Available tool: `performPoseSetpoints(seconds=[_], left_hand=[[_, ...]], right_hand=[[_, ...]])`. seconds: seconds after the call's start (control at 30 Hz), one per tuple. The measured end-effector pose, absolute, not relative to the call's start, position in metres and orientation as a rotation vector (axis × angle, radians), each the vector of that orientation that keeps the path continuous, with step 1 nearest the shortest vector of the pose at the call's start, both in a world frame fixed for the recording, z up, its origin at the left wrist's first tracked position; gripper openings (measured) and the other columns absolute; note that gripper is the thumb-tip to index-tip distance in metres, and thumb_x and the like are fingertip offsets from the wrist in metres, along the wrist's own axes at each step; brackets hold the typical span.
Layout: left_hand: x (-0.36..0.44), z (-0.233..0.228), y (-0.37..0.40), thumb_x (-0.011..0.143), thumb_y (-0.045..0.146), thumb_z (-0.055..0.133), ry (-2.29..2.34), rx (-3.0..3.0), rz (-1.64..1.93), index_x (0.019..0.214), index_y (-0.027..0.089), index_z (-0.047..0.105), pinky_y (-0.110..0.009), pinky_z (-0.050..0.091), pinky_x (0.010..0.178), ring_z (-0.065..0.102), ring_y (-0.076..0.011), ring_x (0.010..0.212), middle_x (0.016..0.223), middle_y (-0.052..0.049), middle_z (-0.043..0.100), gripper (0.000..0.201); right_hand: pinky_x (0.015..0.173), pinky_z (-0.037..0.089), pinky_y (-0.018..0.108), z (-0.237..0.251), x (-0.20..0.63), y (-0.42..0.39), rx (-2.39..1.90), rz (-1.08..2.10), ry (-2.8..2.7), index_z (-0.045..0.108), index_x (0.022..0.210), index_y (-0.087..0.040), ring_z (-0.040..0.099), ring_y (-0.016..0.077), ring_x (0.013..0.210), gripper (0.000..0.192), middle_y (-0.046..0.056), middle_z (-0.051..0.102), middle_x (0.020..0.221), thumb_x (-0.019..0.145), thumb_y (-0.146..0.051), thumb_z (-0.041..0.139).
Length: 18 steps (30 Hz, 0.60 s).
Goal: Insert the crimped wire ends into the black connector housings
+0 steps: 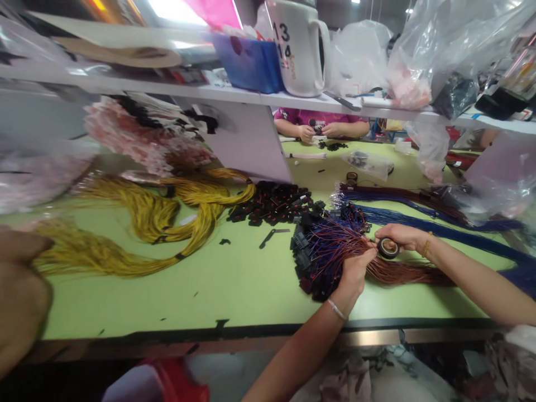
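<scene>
Your left hand [355, 272] grips red-blue wire bundle [335, 245]; right hand [397, 237] pinches black tape roll [388, 248]. Yellow wires [167, 218], black connector pile [272, 202] left; blue cables [439, 229] behind.

**Hidden, cropped and blurred**

A blurred brown shape [19, 296] fills the near left edge, unidentifiable. The shelf [167, 89] hides the far person [320, 124] above the chest. The blue wires [439, 229] run off right. The left hand [355, 271] covers its own fingers.

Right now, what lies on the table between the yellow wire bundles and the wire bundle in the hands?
In the head view, a heap of black connectors and a small dark strip on bare green table.
</scene>
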<state>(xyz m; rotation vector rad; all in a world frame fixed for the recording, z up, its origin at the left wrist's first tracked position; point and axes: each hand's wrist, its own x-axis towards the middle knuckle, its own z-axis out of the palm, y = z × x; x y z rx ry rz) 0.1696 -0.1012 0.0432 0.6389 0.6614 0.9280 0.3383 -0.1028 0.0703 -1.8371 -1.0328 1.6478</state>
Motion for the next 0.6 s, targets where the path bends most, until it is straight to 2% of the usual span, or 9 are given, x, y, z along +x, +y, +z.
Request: performPoseSetpoints(seconds=[0.23, 0.43, 0.6], left_hand=[[0.171, 0.032, -0.102, 0.051, 0.019, 0.078, 0.733, 0.746, 0.959, 0.067, 0.014, 0.067, -0.03, 0.046, 0.082, 0.061, -0.0146, 0.073, 0.073, -0.002, 0.067, 0.02], [0.174, 0.02, -0.1, 0.051, 0.017, 0.076, 0.86, 0.812, 0.944, 0.071, 0.016, 0.068, -0.03, 0.045, 0.084, 0.063, -0.0191, 0.081, 0.071, -0.002, 0.068, 0.021], [0.175, 0.016, -0.099, 0.052, 0.014, 0.073, 0.929, 0.84, 0.948, 0.073, 0.018, 0.069, -0.029, 0.045, 0.086, 0.064, -0.0204, 0.087, 0.075, -0.002, 0.07, 0.022]], right_hand=[[0.026, 0.02, 0.015, 0.072, 0.329, -0.095, -2.08, 1.725, -1.025, 0.052, 0.063, -0.017, 0.028, 0.0036, 0.029, 0.023, -0.007, 0.04, 0.04, 0.08, -0.033, 0.053], [0.026, 0.021, 0.016, 0.076, 0.328, -0.09, -2.167, 1.774, -1.132, 0.057, 0.065, -0.017, 0.03, 0.0036, 0.029, 0.009, -0.007, 0.043, 0.041, 0.072, -0.022, 0.056], [0.026, 0.022, 0.017, 0.076, 0.324, -0.088, -2.238, 1.794, -1.157, 0.051, 0.057, -0.017, 0.031, 0.0043, 0.029, 0.013, -0.006, 0.043, 0.04, 0.069, -0.019, 0.055]])
